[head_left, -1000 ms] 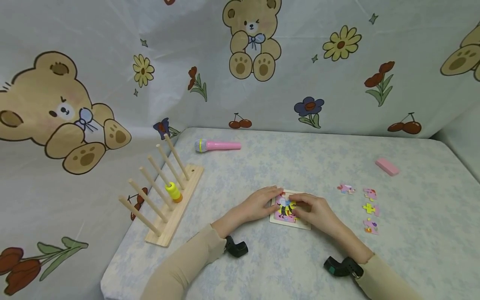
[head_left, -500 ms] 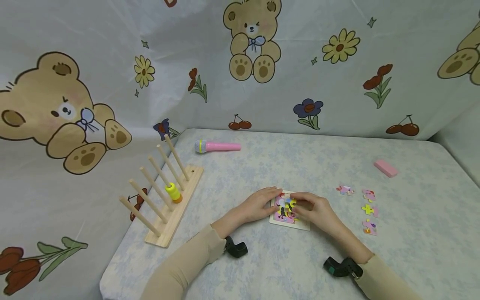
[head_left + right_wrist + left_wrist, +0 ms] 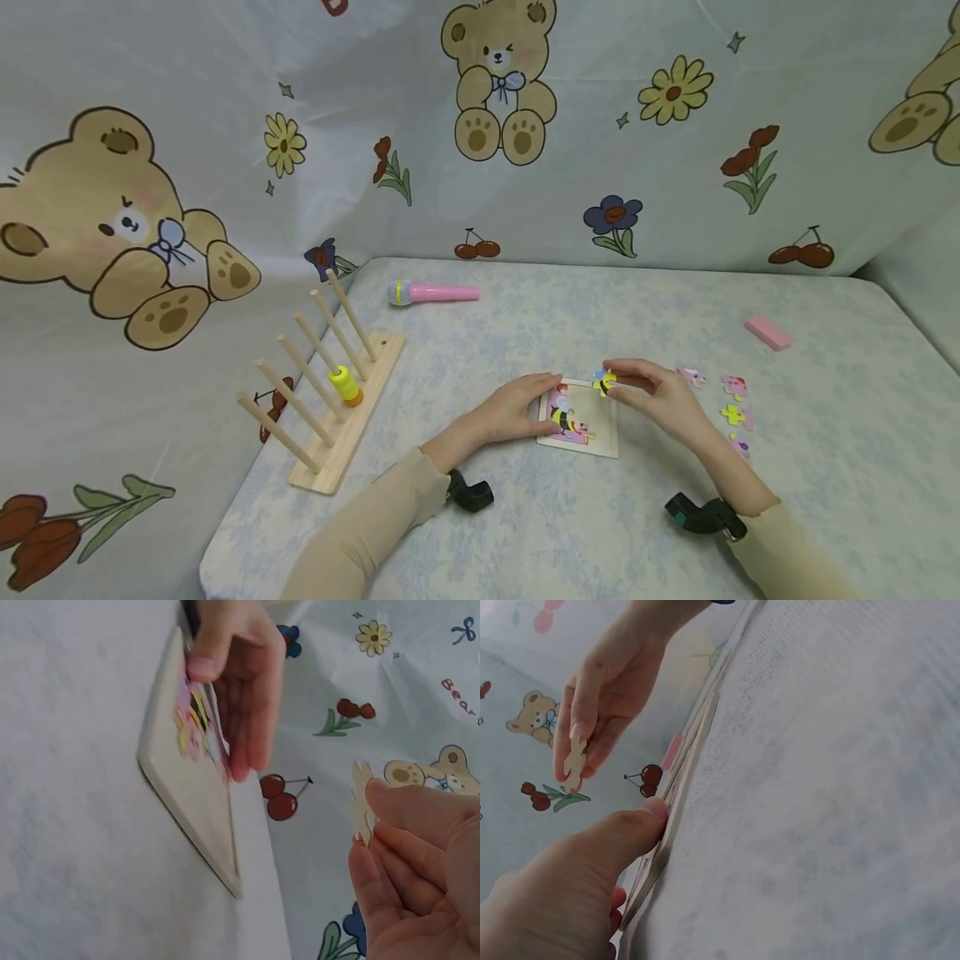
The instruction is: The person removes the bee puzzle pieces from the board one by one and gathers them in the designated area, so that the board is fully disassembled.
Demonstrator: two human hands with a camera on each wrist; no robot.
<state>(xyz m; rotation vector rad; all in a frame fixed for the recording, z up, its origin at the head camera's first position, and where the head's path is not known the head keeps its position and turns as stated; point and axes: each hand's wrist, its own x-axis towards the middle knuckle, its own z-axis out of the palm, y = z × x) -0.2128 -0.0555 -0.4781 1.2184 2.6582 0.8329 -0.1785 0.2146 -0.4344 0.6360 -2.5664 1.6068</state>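
A wooden puzzle board [image 3: 592,446] lies flat on the table, pink and bee-patterned pieces [image 3: 567,422] filling its left side and bare wood showing on its right. My left hand [image 3: 513,410] holds the board's left side, thumb on the pieces and fingers along the edge. Above the board's far right corner, my right hand [image 3: 660,398] pinches a puzzle piece [image 3: 603,382] with yellow, black and blue on it. In the right wrist view that piece [image 3: 363,802] stands edge-on between thumb and fingers, raised off the board.
Several loose puzzle pieces [image 3: 735,415] lie to the right, partly behind my right hand. Farther back is a pink block [image 3: 768,332]. A pink toy microphone [image 3: 442,293] lies at the back left, and a wooden peg rack [image 3: 352,429] with yellow and orange beads stands at left.
My right hand has lifted the bee-patterned piece out of the board and moved it up and right, uncovering bare wood. My left hand has stayed on the board.
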